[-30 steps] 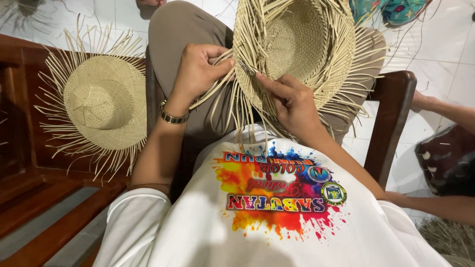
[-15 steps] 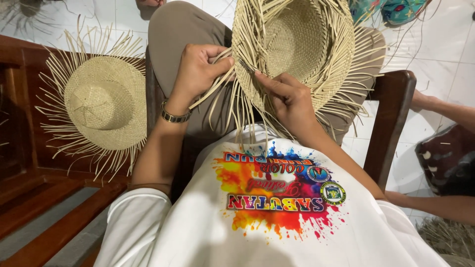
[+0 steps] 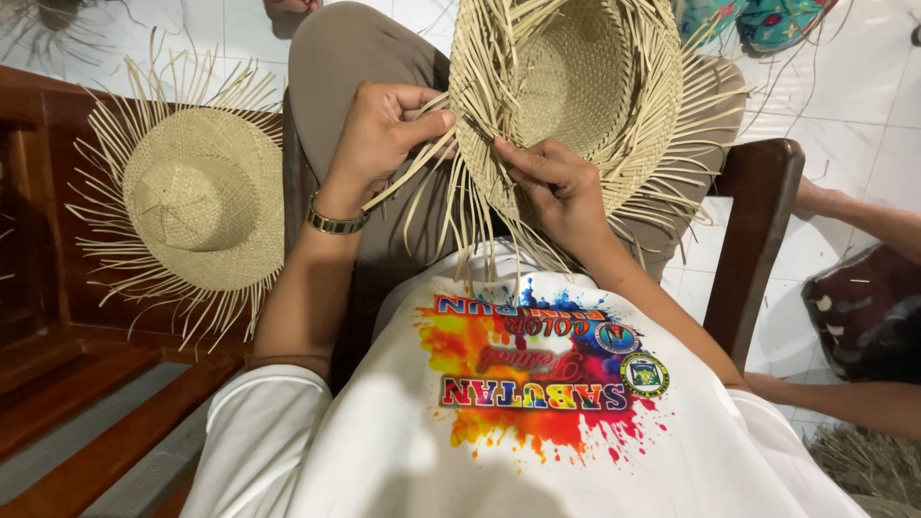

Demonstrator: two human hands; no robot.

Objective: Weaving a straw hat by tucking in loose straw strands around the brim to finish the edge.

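Observation:
A half-woven straw hat rests on my lap, its hollow crown facing me and loose straw strips sticking out all around the brim. My left hand pinches a few of those loose strips at the hat's left brim edge; a gold bracelet sits on that wrist. My right hand presses its fingers on the woven brim at the lower edge, holding strips in place. Both hands are touching the hat.
A second straw hat with a frayed brim lies crown-up on the dark wooden bench to my left. A wooden armrest stands at my right. Another person's arms reach in at the far right, above white floor tiles.
My left hand's fingers have shifted slightly along the strips at the brim edge. The hat and my right hand stay almost where they were.

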